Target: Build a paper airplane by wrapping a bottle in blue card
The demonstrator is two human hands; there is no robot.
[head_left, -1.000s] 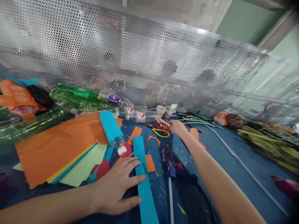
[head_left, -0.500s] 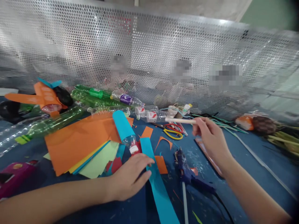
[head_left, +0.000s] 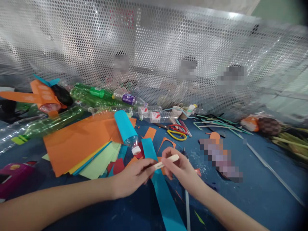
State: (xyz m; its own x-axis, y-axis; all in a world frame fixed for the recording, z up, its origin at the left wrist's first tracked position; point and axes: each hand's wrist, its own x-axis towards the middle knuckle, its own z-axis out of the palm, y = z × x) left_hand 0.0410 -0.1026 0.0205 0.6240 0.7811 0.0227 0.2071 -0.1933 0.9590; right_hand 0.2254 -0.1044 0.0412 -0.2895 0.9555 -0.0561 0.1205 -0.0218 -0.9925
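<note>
While over the blue strip [head_left: 161,189], both hands, L [head_left: 133,178] & R [head_left: 181,168], grip a pale stick [head_left: 166,161].

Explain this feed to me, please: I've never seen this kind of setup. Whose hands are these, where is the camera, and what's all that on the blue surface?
No machine here: the camera sits on a person's head and looks forward and down, so both bare arms are that person's own. The left hand and right hand meet over a long blue paper strip and together pinch a pale stick. On the blue table lie orange paper sheets, a bottle wrapped in blue paper, green plastic bottles, and red and yellow scissors. A perforated metal screen stands behind; other people sit beyond it.
</note>
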